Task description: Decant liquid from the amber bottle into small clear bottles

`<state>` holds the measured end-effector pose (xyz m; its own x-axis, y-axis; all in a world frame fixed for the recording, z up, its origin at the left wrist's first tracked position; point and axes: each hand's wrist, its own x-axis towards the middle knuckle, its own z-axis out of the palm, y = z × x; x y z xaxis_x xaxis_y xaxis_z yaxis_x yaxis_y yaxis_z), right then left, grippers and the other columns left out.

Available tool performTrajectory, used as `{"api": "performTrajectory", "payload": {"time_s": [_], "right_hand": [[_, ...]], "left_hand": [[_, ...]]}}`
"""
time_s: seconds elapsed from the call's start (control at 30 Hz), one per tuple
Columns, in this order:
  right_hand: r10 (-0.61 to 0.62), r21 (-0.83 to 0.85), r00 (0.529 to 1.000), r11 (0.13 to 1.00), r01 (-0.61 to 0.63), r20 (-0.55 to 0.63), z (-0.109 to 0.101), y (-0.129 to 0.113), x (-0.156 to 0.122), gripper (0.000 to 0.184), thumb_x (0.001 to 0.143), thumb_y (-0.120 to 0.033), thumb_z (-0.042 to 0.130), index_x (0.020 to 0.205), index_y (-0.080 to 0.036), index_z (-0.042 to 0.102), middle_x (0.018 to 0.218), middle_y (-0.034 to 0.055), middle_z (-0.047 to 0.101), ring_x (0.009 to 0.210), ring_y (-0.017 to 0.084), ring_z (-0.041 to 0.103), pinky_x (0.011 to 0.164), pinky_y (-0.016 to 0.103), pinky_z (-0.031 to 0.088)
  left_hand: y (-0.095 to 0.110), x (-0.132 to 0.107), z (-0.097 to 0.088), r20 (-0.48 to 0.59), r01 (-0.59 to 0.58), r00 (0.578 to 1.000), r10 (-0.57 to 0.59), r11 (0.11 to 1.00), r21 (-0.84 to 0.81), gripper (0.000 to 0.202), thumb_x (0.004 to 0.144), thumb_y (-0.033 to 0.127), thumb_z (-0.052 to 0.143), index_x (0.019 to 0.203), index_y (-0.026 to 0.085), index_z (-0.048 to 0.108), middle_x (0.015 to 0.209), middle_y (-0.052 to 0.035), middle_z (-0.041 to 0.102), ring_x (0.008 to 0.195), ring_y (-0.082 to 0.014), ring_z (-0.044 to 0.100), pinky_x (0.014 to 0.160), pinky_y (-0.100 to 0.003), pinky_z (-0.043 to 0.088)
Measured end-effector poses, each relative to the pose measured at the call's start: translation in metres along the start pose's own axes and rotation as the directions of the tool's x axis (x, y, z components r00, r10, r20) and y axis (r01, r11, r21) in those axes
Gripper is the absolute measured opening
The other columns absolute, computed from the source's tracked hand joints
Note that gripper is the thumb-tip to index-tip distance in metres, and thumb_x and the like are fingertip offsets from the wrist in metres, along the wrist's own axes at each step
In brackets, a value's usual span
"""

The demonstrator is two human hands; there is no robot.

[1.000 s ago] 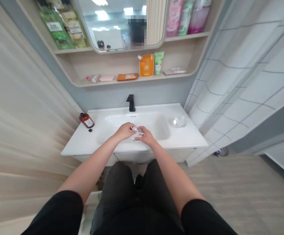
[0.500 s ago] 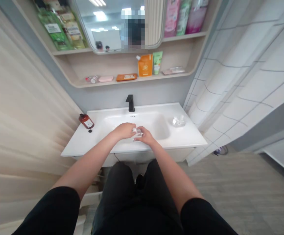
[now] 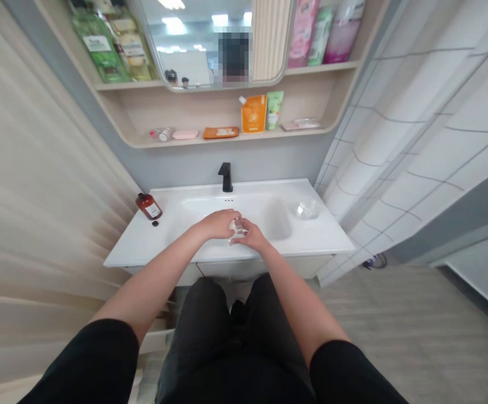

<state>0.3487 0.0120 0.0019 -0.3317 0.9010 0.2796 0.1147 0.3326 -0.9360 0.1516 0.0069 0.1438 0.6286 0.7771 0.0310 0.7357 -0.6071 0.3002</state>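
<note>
Over the front of the white sink basin [image 3: 275, 216], a small clear container [image 3: 238, 229] is between my two hands. My left hand [image 3: 222, 224] closes on its left side, with something whitish at the fingertips. From the right, my right hand [image 3: 251, 234] grips it between thumb and fingers. Its exact kind and its upper end are hard to make out. Left of the basin stands an amber bottle [image 3: 148, 207] with a white label, and a small black cap [image 3: 155, 223] lies in front of it.
A black faucet [image 3: 226, 177] rises behind the basin. Clear plastic pieces [image 3: 307, 210] sit on the counter's right side. Above, the shelf [image 3: 176, 143] carries an orange pouch [image 3: 254, 114], a green tube [image 3: 274, 110] and other toiletries. A curtain [image 3: 37, 185] hangs at left.
The view has shifted slightly. My hands stay together over the basin around the clear container, and my left fingers have moved a little over its top.
</note>
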Motion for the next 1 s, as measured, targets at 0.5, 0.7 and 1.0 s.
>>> {"api": "performTrajectory", "payload": {"time_s": [0.5,0.7,1.0], "right_hand": [[0.000,-0.020,1.000,1.000,0.000,0.026,0.000,0.007,0.001,0.077,0.061,-0.055,0.100,0.126,-0.028,0.068,0.116,0.0024,0.077,0.103,0.026,0.071,0.087,0.037,0.059],[0.008,-0.041,1.000,0.999,-0.007,0.019,0.000,0.008,0.002,0.077,0.061,-0.055,0.100,0.125,-0.027,0.068,0.117,0.0036,0.077,0.105,0.027,0.071,0.084,0.035,0.058],[0.004,-0.027,1.000,1.000,-0.003,0.020,-0.002,0.002,0.000,0.077,0.061,-0.055,0.100,0.125,-0.026,0.069,0.121,0.0048,0.077,0.107,0.027,0.070,0.087,0.035,0.056]], "left_hand": [[0.012,-0.006,0.007,0.084,0.151,0.983,-0.165,0.976,0.157,0.040,0.092,0.043,0.076,0.124,0.020,0.072,0.120,-0.0145,0.077,0.115,-0.0318,0.075,0.097,-0.037,0.056],[0.014,-0.001,0.008,0.038,0.255,0.962,-0.271,0.938,0.236,0.043,0.102,0.052,0.061,0.121,0.016,0.076,0.118,-0.0183,0.078,0.112,-0.0342,0.075,0.094,-0.041,0.056],[0.010,0.008,0.001,0.069,0.119,0.988,-0.141,0.958,0.262,0.039,0.098,0.050,0.066,0.119,0.019,0.079,0.118,-0.0159,0.080,0.111,-0.0329,0.075,0.094,-0.040,0.054]]}}
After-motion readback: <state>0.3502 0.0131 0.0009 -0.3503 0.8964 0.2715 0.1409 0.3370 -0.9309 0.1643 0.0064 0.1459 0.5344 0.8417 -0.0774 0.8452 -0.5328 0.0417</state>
